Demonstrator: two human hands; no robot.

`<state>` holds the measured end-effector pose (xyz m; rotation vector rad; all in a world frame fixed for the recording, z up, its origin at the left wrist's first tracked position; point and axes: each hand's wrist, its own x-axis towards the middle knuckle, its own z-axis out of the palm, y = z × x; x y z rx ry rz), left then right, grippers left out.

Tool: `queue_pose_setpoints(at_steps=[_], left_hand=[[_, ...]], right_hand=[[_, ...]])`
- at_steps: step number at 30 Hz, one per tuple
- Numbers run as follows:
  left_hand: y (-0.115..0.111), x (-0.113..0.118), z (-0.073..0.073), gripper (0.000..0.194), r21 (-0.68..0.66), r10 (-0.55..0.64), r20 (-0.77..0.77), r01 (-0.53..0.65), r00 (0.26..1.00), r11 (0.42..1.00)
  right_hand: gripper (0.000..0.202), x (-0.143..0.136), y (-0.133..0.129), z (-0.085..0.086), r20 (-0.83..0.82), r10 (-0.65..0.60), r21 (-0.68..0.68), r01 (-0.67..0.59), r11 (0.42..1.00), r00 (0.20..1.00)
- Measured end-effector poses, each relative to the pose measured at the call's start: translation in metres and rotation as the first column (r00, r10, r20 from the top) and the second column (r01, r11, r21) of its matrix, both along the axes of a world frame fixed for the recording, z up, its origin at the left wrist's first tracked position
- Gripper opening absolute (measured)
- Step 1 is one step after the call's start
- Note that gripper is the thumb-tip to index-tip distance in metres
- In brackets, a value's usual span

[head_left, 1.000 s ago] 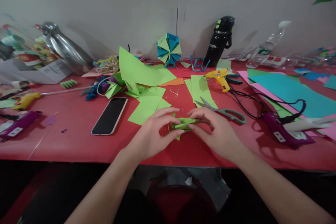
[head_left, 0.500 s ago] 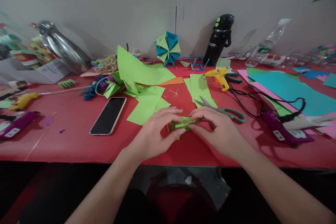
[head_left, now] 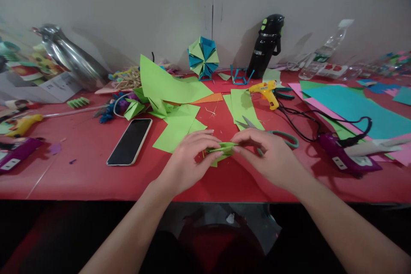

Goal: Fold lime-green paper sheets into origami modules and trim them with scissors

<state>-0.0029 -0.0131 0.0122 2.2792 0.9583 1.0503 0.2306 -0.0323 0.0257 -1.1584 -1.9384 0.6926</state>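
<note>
Head view, which I watch from a distance: a red table [head_left: 80, 180] carries a dark-screened phone [head_left: 130, 142], my landmark. To the phone's right, near the table's front edge, a small folded green paper [head_left: 226, 147] sits between two hands. The left hand [head_left: 184, 158] grasps its left end, thumb in front and fingers curled behind; the right hand [head_left: 272, 156] pinches its right end between thumb and fingertips. Just right of the phone lie overlapping green sheets [head_left: 175, 130]; behind it, folded green leaf shapes [head_left: 133, 109]. Well to the phone's right are scissors [head_left: 290, 138], partly hidden by the right hand, and, farther back, a yellow glue gun [head_left: 266, 93].
</note>
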Motion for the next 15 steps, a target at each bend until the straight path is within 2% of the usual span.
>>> queue_pose_setpoints(at_steps=[5, 15], left_hand=[[-0.0002, 0.0003, 0.0004, 0.007, 0.029, 0.007, 0.050, -0.009, 0.999, 1.000], [-0.0017, 0.0001, 0.0007, 0.012, -0.019, 0.003, 0.041, -0.002, 0.999, 1.000]], right_hand=[[0.004, 0.0017, -0.0002, -0.0007, -0.001, -0.030, 0.005, 0.030, 1.000, 1.000], [0.004, 0.0002, 0.0011, -0.0045, 0.016, -0.030, 0.019, 0.030, 0.999, 0.999]])
